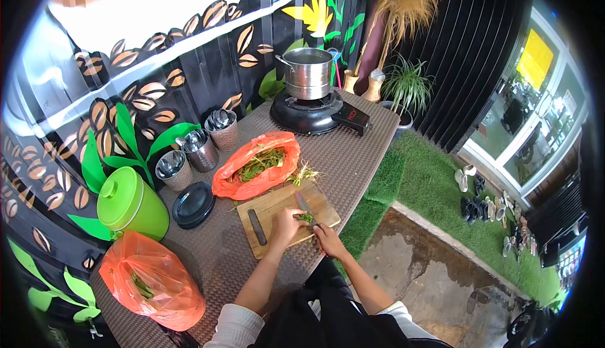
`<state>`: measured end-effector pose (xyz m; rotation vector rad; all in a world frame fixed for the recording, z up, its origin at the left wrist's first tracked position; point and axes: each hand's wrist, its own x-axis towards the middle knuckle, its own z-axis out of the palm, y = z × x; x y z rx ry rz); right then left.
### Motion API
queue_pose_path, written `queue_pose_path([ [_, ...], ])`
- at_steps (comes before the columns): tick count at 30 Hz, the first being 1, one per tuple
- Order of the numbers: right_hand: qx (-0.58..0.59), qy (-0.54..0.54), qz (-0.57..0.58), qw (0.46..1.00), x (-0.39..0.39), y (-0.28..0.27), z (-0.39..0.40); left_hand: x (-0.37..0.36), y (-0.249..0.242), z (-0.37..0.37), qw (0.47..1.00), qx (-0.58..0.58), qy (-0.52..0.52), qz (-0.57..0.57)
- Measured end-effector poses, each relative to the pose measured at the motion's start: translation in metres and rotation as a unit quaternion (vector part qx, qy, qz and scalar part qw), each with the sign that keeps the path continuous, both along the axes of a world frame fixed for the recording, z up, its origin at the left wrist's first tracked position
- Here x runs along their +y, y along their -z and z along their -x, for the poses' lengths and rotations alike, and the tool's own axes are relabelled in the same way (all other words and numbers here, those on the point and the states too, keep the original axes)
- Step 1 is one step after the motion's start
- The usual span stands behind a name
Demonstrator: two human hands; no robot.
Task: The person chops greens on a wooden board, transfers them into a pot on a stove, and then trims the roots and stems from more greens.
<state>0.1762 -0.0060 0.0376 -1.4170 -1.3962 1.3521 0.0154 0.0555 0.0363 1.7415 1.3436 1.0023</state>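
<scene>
On the wooden cutting board [277,204], my left hand [288,225] is closed round a small bunch of green leaves [305,217]. Close beside it my right hand [328,241] grips a knife [302,202], whose blade points away from me over the board. Just beyond the board sits an open orange plastic bag [236,187] with leafy greens [261,164] inside. Some cut stems [305,173] lie between that bag and the board's far edge.
A steel pot [309,74] stands on a black portable gas stove [305,113] at the table's far end. Metal cups of cutlery [200,149], dark plates [194,204], a green lidded container [131,203] and a second orange bag [154,282] line the left side.
</scene>
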Motion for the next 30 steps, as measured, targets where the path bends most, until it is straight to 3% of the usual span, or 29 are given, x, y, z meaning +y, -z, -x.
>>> queue_pose_path([
  [19,0.081,-0.033,0.006,0.996,0.046,-0.077,-0.020,0.069,-0.080,-0.015,0.996,0.059,0.051,-0.049],
  [23,0.134,-0.060,0.012,0.989,0.096,-0.098,-0.036,0.115,-0.119,-0.026,0.989,0.108,0.045,-0.087],
  [24,0.141,-0.049,0.028,0.988,0.106,-0.122,-0.038,0.128,-0.137,-0.031,0.996,0.078,0.032,0.025],
  [25,0.142,-0.051,0.025,0.988,0.123,-0.133,-0.043,0.147,-0.143,-0.034,0.992,0.090,0.038,-0.085],
  [27,0.150,-0.063,0.009,0.987,0.164,-0.155,-0.056,0.193,-0.164,-0.043,0.982,0.093,0.042,-0.158],
  [30,0.150,-0.076,-0.008,0.986,0.234,-0.192,-0.079,0.252,-0.216,-0.064,0.986,0.079,0.033,-0.145],
])
